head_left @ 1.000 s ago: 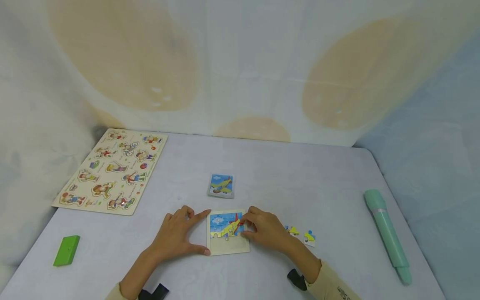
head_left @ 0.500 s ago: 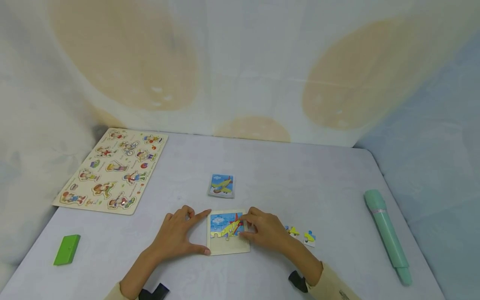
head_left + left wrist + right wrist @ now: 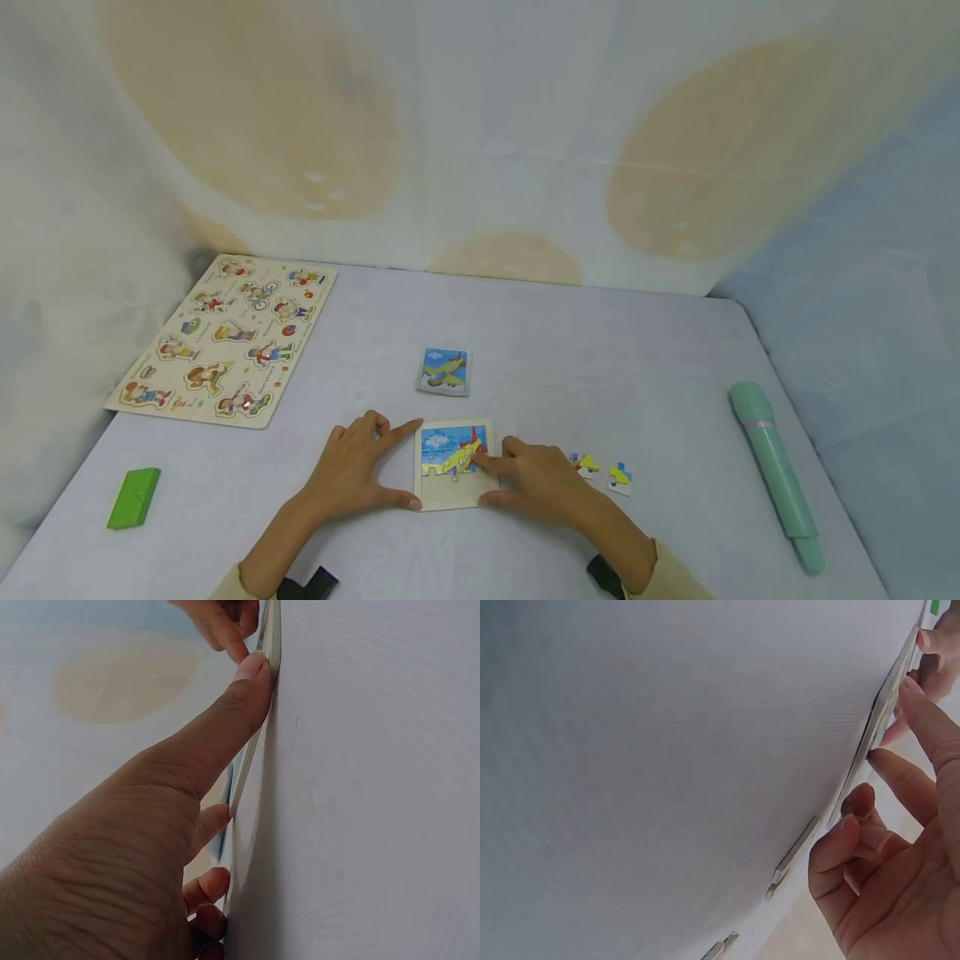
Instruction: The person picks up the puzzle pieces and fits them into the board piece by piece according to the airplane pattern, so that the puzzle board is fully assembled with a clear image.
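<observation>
A small jigsaw board (image 3: 453, 497) lies in the middle of the table, its upper part filled with airplane puzzle pieces (image 3: 438, 446). My left hand (image 3: 348, 471) steadies its left side, thumb at the near corner and index finger at the far one. In the left wrist view the thumb of the left hand (image 3: 150, 795) rests straight on the board's edge. My right hand (image 3: 543, 483) presses an index fingertip on the pieces at the right, its thumb at the board's lower right. Beside that hand lie loose puzzle pieces (image 3: 620, 478), also in the right wrist view.
Behind the board lies a small airplane picture card (image 3: 444, 372). A large peg puzzle board (image 3: 225, 342) is at the back left, a green block (image 3: 133, 498) at the left. Along the right edge lies a mint-green marker-shaped tube (image 3: 776, 475).
My right hand has shifted slightly toward the near side, its fingers going from bunched at the pieces to a pointing index finger pressing there. The left hand stays put.
</observation>
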`<action>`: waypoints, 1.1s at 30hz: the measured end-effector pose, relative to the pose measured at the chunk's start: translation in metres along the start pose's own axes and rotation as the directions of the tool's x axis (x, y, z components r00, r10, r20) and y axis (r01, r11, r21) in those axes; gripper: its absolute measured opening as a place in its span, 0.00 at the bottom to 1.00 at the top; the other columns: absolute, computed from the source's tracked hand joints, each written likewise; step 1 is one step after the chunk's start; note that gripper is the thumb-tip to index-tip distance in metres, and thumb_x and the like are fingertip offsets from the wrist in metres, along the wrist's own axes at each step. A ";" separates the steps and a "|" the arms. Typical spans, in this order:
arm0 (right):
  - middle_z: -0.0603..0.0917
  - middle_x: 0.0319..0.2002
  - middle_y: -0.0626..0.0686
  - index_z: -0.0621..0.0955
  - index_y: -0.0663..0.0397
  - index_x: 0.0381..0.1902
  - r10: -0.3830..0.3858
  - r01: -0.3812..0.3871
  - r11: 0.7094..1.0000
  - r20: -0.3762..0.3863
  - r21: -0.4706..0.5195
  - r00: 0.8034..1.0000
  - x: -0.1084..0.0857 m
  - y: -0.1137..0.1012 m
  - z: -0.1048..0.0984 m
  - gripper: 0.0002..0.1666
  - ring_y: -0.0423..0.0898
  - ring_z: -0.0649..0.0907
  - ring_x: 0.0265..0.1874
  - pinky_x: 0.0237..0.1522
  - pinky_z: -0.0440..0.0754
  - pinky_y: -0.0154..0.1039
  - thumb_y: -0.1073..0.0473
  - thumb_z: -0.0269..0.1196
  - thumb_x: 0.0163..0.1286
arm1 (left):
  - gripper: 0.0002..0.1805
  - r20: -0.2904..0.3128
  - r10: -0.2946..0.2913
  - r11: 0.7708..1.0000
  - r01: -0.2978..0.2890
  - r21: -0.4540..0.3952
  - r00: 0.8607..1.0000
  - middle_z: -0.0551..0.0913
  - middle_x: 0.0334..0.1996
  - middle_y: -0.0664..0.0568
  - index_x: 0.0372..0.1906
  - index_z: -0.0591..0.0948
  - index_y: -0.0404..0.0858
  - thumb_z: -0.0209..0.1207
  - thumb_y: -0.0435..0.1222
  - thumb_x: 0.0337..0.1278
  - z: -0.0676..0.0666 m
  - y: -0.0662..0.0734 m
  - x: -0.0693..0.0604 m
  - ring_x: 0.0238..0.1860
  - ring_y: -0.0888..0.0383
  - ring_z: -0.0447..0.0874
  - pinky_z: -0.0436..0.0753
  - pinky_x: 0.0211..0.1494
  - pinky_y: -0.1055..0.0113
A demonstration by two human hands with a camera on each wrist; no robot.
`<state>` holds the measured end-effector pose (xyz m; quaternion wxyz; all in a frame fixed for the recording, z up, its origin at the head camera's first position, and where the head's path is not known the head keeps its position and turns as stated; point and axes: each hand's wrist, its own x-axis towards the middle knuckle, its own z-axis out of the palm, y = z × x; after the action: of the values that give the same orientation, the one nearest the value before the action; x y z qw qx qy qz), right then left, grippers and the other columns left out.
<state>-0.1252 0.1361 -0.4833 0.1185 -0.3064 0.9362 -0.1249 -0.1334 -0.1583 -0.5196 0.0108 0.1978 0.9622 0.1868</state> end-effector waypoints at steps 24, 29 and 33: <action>0.74 0.32 0.42 0.82 0.46 0.60 0.104 -0.053 0.925 -0.115 0.376 0.988 -0.013 0.018 -0.003 0.34 0.37 0.71 0.24 0.27 0.69 0.28 0.47 0.76 0.54 | 0.58 0.016 -0.006 1.000 0.007 -0.006 1.000 0.64 0.40 0.60 0.70 0.71 0.64 0.63 0.80 0.19 -0.002 0.000 0.000 0.39 0.62 0.61 0.56 0.41 0.63; 0.76 0.32 0.44 0.84 0.52 0.53 0.139 -0.049 0.909 -0.188 0.415 0.972 -0.022 0.031 -0.004 0.31 0.36 0.71 0.23 0.26 0.70 0.28 0.52 0.78 0.51 | 0.59 0.020 -0.009 1.000 0.009 -0.006 1.000 0.64 0.40 0.60 0.70 0.71 0.64 0.62 0.80 0.19 -0.001 0.000 0.000 0.39 0.62 0.61 0.57 0.41 0.63; 0.76 0.32 0.44 0.83 0.52 0.51 0.163 -0.058 0.902 -0.214 0.427 0.963 -0.029 0.039 -0.004 0.29 0.35 0.71 0.25 0.26 0.71 0.29 0.54 0.79 0.50 | 0.59 0.017 -0.009 1.000 0.009 -0.006 1.000 0.64 0.40 0.60 0.69 0.72 0.64 0.63 0.80 0.19 -0.001 0.000 0.000 0.38 0.62 0.61 0.57 0.41 0.63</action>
<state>-0.1247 0.1844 -0.4868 0.0718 -0.2025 0.9112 -0.3516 -0.1339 -0.1585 -0.5187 0.0204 0.1949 0.9624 0.1881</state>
